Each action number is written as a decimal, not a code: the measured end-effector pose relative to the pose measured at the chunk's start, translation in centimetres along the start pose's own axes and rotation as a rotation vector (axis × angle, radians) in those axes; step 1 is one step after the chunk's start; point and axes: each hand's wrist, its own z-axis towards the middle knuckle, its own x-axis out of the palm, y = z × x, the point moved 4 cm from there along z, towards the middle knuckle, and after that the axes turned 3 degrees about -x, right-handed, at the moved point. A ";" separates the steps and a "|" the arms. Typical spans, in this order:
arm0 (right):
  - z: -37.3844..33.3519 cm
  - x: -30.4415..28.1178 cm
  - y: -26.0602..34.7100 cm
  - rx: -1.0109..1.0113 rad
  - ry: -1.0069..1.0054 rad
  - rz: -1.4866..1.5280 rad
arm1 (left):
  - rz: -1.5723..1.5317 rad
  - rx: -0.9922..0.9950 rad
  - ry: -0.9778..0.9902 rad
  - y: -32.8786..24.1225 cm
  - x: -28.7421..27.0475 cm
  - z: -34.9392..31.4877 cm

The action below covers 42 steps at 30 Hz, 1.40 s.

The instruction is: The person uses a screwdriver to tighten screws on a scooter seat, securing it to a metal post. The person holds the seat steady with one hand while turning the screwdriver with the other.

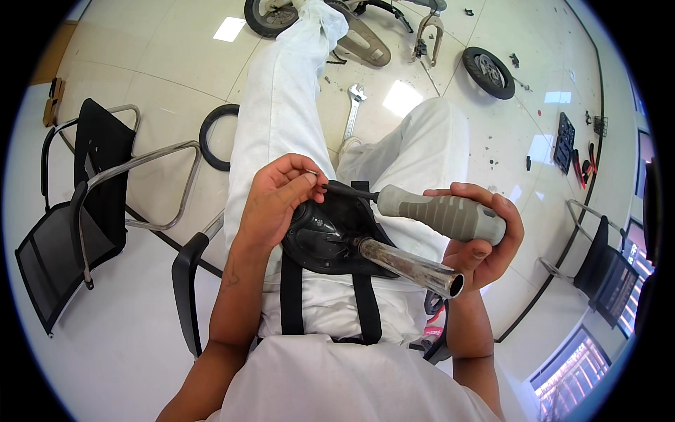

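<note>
The right hand (496,257) grasps the screwdriver (415,205) by its grey handle; the left hand (276,200) has thumb and fingers pinched at its tip, though I cannot tell whether they grip a small part; the black seat (309,243) lies underside up on the lap (404,302), its metal tube (411,267) jutting past the edge, below the handle; floor (453,91) spreads between wrench (354,109) and wheel (489,73).

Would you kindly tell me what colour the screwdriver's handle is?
The handle is light grey and brownish grey, head view.
</note>
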 end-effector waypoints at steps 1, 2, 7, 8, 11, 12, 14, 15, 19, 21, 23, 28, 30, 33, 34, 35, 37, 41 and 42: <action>0.0 0.0 0.0 -0.001 0.001 -0.005 | 0.004 -0.001 0.006 0.0 -0.1 0.0; 0.0 0.0 0.1 -0.002 0.001 -0.010 | 0.007 -0.001 0.012 0.1 -0.2 0.0; -0.2 -0.1 0.1 0.016 0.002 -0.010 | -0.049 0.002 0.055 0.4 -0.3 0.0; -0.1 -0.1 0.1 0.018 0.001 -0.014 | -0.049 0.009 0.069 0.3 -0.3 0.0; -0.1 0.0 0.0 0.037 -0.013 0.007 | -0.029 0.057 0.104 0.3 -0.1 0.1; -0.1 0.0 0.0 0.032 -0.012 -0.006 | -0.019 0.077 0.115 0.4 -0.1 0.2; 0.1 -0.1 0.0 0.021 -0.009 -0.033 | 0.014 0.086 0.072 0.2 -0.6 0.2; 0.1 -0.2 0.0 0.023 -0.023 -0.038 | 0.031 0.090 0.050 0.1 -0.8 0.2; -0.2 -0.4 -0.1 0.022 -0.039 -0.042 | 0.094 0.124 -0.094 0.1 -1.9 0.3; -0.3 -0.4 -0.1 0.011 -0.033 -0.047 | 0.230 0.124 -0.161 0.2 -1.8 0.4; -0.2 -0.4 -0.1 -0.007 -0.030 -0.064 | 0.350 0.106 -0.147 0.4 -1.3 0.2; -0.5 -0.8 0.0 -0.010 -0.115 -0.170 | 0.823 0.236 0.040 0.3 -0.1 0.0; -0.4 -0.8 -0.1 0.010 -0.180 -0.190 | 1.032 0.323 0.189 0.2 1.1 -0.2; 0.1 -2.0 -1.1 0.129 -0.282 -0.214 | 1.245 0.291 0.186 0.0 2.4 -0.5; 0.8 -2.2 -2.0 0.116 -0.342 -0.138 | 1.232 0.259 0.196 0.1 2.3 -0.1; 1.3 -2.7 -3.5 0.195 -0.351 -0.141 | 1.203 0.242 0.219 0.1 2.1 0.2; 2.8 -4.0 -6.6 0.351 -0.367 -0.145 | 1.143 0.207 0.262 0.0 1.8 0.9; 10.0 -2.0 -17.0 0.653 -0.195 -0.439 | 0.948 0.122 0.266 0.6 1.2 2.8; 11.6 -0.6 -20.1 0.741 -0.076 -0.461 | 0.917 0.107 0.258 0.3 1.5 3.5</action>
